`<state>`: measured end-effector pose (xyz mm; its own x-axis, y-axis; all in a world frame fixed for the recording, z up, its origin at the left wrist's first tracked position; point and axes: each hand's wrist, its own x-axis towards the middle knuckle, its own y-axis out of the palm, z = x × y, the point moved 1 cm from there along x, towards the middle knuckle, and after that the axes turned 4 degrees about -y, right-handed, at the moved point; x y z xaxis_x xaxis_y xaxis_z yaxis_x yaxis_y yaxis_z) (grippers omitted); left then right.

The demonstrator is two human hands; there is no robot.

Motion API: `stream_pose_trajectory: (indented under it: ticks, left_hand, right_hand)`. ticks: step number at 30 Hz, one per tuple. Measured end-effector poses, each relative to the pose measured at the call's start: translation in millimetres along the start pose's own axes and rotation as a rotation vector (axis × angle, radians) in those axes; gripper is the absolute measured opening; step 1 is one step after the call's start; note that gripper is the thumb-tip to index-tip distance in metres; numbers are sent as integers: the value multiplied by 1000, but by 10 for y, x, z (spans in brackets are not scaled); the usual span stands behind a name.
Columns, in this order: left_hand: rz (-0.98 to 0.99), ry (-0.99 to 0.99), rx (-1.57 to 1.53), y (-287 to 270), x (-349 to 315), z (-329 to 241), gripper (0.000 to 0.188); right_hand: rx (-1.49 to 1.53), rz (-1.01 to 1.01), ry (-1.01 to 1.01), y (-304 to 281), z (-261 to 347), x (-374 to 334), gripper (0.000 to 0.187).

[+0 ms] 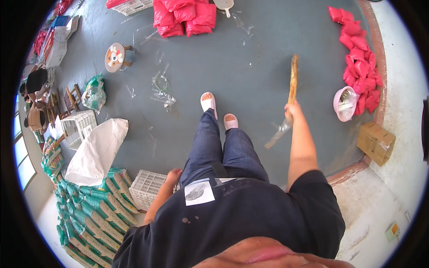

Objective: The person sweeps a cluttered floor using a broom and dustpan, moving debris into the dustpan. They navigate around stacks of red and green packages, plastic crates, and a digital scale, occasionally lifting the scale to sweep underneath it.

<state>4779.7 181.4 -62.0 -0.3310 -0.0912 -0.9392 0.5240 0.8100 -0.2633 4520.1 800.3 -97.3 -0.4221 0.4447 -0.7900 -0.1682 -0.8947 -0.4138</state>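
My right hand [292, 110] is closed round a long, rough, light-brown wooden stick [293, 78], held out over the floor to the right of my feet. One end of it points away from me; clear plastic [281, 130] covers the part below my hand. My left hand [173, 177] hangs beside my left hip, close to a white slatted plastic crate [147, 186]. Its fingers are small and partly turned from view, so I cannot make out their pose. Nothing shows in it.
Scraps of clear plastic [161, 87] lie on the grey floor ahead. A round stool [115, 58] stands far left. Pink packages [185, 17] are stacked ahead; more pink bags [359, 62] line the right wall beside a basin [339, 103] and cardboard box [376, 142]. Green sacks [96, 210] are piled left.
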Motion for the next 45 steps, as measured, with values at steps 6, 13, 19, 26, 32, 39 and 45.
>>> stream_pose_trajectory:
  ticks: [6,13,19,26,32,39,45]
  left_hand:
    - [-17,-98,-397,-978,-171,-1534,22]
    - [-16,-88,-399,-1314,19,-2079,22]
    - [-44,-208,-411,-1243,196,-1987,20]
    - [-119,-371,-517,-722,143,-2752,17]
    - [-106,-137,-235,266,508,-3494,20]
    - [-101,42,129,250,2034,-5317,27]
    - [-201,91,74,8,4426,-6786,54]
  right_hand:
    - [-286,178,44,1587,551,-594,49]
    - [-235,529,9,2138,854,-1513,81]
    - [-271,304,-205,988,1628,-1205,80]
    - [-666,-1,-330,329,3320,1029,78]
    - [-936,-9,-514,999,5115,2765,72]
    - [-1171,21,-527,1709,5338,4074,44]
    - [-1368,113,-662,1357,4836,4084,77]
